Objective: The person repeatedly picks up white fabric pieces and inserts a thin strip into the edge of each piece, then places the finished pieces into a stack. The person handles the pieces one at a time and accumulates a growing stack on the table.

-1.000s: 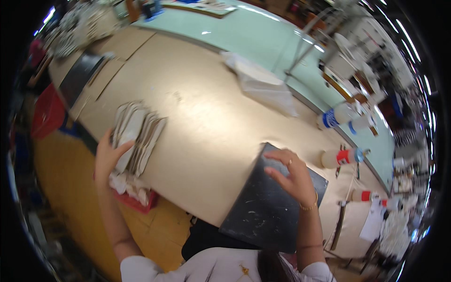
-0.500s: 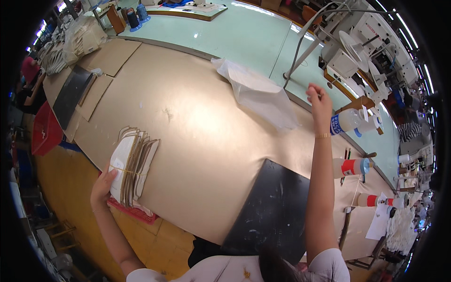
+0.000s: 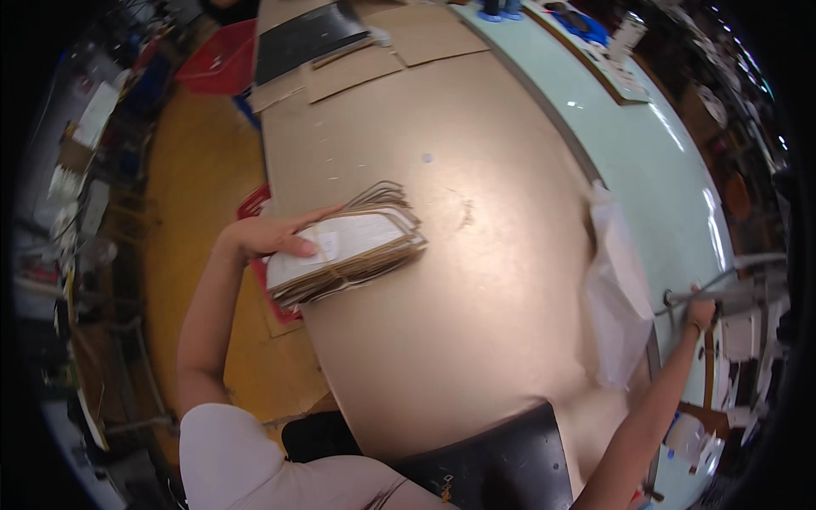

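My left hand (image 3: pixel 276 236) is closed on a bundle of layered white and brown pieces (image 3: pixel 374 234), its thumb across the top. A thin band runs round the bundle, which is over the left edge of the tan table (image 3: pixel 442 331). Far out to the right, my right hand (image 3: pixel 701 314) is beside a grey metal pole (image 3: pixel 731 293), past the table's right edge. Its fingers look curled, but the hand is small and whatever they hold cannot be made out. A crumpled white sheet (image 3: pixel 616 297) lies along that edge, left of the right hand.
A black board (image 3: pixel 510 455) is close to my body. Cardboard pieces (image 3: pixel 357 75) and another black board (image 3: pixel 306 38) lie at the far end. Red baskets (image 3: pixel 223 59) stand left of the table. A pale green table (image 3: pixel 612 136) adjoins on the right, with a bottle (image 3: pixel 684 438) near.
The view has turned left. My right hand has reached out to the right, to the metal pole. My left hand still grips the bundle, which now lies flatter.
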`<state>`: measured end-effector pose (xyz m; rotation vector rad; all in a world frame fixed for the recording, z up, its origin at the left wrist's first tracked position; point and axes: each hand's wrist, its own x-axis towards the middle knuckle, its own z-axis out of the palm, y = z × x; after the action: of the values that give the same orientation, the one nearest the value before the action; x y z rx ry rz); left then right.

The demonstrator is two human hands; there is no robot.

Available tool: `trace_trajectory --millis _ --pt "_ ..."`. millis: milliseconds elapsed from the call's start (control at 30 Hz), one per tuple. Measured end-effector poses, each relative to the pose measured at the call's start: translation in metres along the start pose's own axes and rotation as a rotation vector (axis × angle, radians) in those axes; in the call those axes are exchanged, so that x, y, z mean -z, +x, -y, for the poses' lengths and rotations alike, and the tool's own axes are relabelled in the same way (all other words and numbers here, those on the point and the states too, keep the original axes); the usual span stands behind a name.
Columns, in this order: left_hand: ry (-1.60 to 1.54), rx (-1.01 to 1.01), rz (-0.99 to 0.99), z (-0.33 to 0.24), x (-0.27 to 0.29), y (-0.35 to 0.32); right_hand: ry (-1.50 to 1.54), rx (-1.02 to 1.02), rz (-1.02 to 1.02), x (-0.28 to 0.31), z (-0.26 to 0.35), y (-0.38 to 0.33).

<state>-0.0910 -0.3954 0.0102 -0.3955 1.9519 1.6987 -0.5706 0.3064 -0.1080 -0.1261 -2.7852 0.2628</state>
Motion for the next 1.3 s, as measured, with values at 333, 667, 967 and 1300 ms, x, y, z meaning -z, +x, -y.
trace_trajectory --millis 333,667,967,1300 --pt "0.024 -0.056 -0.02 0.005 -0.001 0.013 0.386 -0.219 -0.1 0.032 -0.06 0.022" --pt "0.226 -0.294 -0.515 -0.023 -0.016 -0.019 1.484 -0.055 -0.056 0.229 0.179 -0.243" --pt "0.91 -1.358 -0.598 -0.106 -0.116 -0.061 0.698 0.892 0.245 0.276 0.382 -0.343" --pt "1.433 -0.312 -0.945 -0.082 -0.028 -0.07 0.19 0.855 0.404 0.264 0.418 -0.383"
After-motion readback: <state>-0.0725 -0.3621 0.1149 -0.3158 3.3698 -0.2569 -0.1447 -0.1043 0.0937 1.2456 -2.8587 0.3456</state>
